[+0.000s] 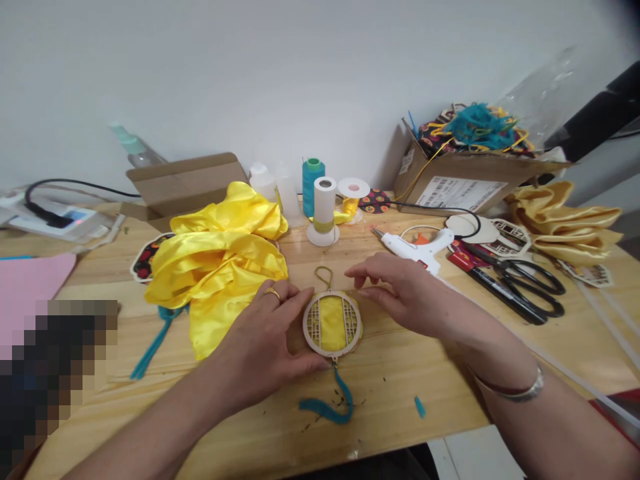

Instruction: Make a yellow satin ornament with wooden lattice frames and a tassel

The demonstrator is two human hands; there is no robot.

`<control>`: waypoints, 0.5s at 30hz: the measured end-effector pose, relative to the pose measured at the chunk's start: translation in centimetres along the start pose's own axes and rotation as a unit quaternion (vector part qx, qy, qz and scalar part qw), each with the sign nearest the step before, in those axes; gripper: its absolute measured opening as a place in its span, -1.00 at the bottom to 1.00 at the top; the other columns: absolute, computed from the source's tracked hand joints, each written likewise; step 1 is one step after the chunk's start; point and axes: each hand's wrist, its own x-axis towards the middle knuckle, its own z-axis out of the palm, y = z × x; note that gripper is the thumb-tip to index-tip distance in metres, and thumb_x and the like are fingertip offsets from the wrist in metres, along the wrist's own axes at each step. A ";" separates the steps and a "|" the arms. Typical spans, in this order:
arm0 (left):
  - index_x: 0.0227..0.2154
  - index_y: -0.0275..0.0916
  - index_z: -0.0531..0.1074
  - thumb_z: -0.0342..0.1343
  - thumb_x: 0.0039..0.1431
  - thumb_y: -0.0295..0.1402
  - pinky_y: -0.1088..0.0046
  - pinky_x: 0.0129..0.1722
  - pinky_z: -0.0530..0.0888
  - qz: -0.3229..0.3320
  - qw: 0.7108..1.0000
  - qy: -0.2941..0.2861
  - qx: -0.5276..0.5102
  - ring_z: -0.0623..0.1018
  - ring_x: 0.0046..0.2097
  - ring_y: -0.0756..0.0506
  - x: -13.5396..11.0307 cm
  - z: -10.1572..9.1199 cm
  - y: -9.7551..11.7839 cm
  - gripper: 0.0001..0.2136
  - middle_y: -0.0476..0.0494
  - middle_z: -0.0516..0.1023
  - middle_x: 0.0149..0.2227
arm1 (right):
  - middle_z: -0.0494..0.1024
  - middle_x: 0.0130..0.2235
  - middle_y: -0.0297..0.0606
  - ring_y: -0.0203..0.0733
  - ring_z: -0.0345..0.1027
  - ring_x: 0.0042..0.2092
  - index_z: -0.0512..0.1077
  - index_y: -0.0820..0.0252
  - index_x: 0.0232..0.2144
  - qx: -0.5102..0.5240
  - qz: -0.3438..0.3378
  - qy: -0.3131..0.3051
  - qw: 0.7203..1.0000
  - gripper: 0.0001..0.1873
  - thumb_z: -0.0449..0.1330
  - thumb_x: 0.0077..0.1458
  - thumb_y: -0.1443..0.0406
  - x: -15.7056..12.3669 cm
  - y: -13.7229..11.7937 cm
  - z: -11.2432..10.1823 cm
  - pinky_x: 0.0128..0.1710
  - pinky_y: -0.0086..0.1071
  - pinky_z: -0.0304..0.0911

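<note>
A round pendant (333, 323) lies on the table, a pale lattice frame over yellow cloth. An olive cord loop (324, 275) sticks out at its top, and a teal tassel (340, 410) curls below it. My left hand (265, 333), with a ring on one finger, grips the pendant's left rim between thumb and forefinger. Just above and right of the pendant hovers my right hand (400, 293), its thumb and fingers apart with nothing visible between them. A white glue gun (420, 247) lies beyond my right hand.
Bright yellow satin (225, 260) is heaped on the left. Black scissors (530, 280) and a red-black marker (500, 290) lie on the right, before a cardboard box (455, 187). Thread spools (313, 187) and bottles stand behind. A teal scrap (420, 407) lies near the front edge.
</note>
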 end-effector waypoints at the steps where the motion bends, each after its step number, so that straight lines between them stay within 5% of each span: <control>1: 0.02 -0.12 0.31 0.19 -0.09 0.04 0.20 -0.08 0.38 -0.001 1.000 -0.001 0.002 0.37 -0.06 -0.23 0.0 0.0 0.1 -0.39 -0.15 0.36 -0.07 | 0.51 -0.23 -0.25 -0.21 0.34 -0.17 0.40 0.18 -0.12 0.000 0.001 0.005 1.000 -0.74 0.07 0.13 0.41 0.0 -0.1 0.1 -0.15 -0.28 0.25; 15: -0.05 -0.13 0.36 0.19 -0.05 -0.05 0.23 -0.15 0.39 0.010 1.000 0.009 0.008 0.39 -0.13 -0.18 0.2 0.1 0.5 -0.51 -0.13 0.38 -0.16 | 0.52 -0.23 -0.25 -0.20 0.35 -0.19 0.40 0.16 -0.13 0.003 -0.009 0.019 1.000 -0.74 0.11 0.10 0.41 0.0 0.1 0.8 -0.18 -0.29 0.26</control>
